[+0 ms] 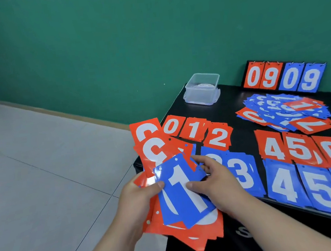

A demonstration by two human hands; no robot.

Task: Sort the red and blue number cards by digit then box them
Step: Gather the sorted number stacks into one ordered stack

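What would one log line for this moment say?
phase: sorting | left hand: holds fanned red cards | right hand: pinches blue 1 card | clear box: on table

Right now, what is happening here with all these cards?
A person is sorting number cards at a black table. The left hand holds a fanned bunch of cards, mostly red, and the right hand pinches a blue 1 card on top of it. Red piles and blue piles lie on the table in rows by digit. An unsorted heap waits further back, and the clear box stands at the far corner.
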